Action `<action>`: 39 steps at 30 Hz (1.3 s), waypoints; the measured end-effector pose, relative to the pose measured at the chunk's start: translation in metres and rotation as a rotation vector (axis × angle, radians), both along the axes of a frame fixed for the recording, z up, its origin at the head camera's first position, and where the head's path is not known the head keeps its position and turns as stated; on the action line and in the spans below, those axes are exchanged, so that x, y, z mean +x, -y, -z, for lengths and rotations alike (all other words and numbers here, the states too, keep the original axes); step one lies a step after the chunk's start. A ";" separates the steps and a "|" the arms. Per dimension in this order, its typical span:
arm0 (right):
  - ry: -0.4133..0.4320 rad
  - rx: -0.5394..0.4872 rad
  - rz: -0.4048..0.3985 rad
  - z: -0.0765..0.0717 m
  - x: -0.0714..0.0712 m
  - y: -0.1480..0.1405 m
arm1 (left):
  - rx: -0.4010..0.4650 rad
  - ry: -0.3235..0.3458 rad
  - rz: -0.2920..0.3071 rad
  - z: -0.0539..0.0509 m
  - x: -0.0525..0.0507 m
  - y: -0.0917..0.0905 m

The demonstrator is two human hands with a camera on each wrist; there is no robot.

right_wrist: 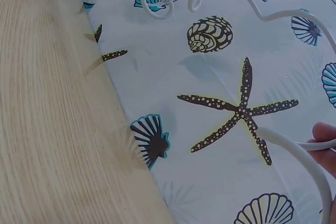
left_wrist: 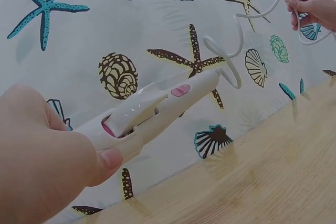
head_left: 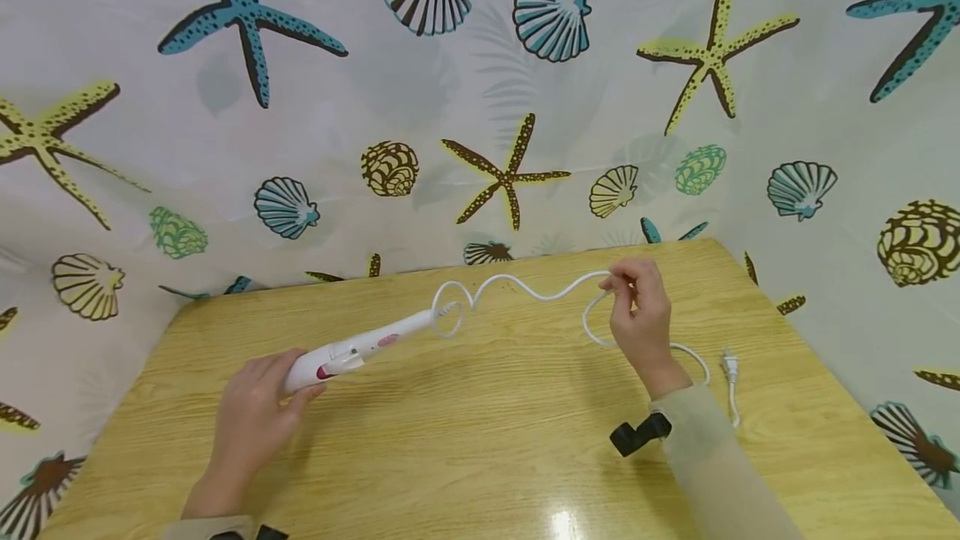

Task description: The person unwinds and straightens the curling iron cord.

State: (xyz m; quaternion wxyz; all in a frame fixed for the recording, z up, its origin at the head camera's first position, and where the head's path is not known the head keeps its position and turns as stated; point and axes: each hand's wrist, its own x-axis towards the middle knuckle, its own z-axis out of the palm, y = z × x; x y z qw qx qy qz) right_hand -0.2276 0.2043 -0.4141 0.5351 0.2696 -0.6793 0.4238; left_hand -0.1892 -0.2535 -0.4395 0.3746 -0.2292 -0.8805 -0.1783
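My left hand (head_left: 253, 408) grips the thick end of a white curling iron (head_left: 390, 332), which has a pink button and a clamp lever. In the left wrist view the thumb lies along the side of the curling iron (left_wrist: 181, 100); the end inside the hand is hidden. From its far tip a white cord (head_left: 543, 299) loops and runs in waves to my right hand (head_left: 643, 323). There the thumb and fingers pinch the cord, off the table. In the right wrist view only some fingertips (right_wrist: 324, 132) show at the edge, beside the cord (right_wrist: 299, 156).
The rest of the cord hangs below the right hand and curves onto the wooden table (head_left: 480, 440). Its plug (head_left: 730, 365) lies to the right of the right forearm. A cloth (head_left: 450, 98) printed with shells and starfish stands behind and at both sides.
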 end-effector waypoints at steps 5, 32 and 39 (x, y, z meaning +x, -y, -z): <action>0.006 0.022 0.006 0.002 0.000 0.000 | 0.007 -0.005 -0.021 0.001 0.001 0.006; 0.237 0.362 0.022 0.017 -0.002 0.005 | 0.066 -0.082 -0.152 0.008 0.009 0.041; 0.306 0.426 0.021 0.026 -0.001 0.008 | 0.059 -0.060 -0.197 0.012 0.011 0.048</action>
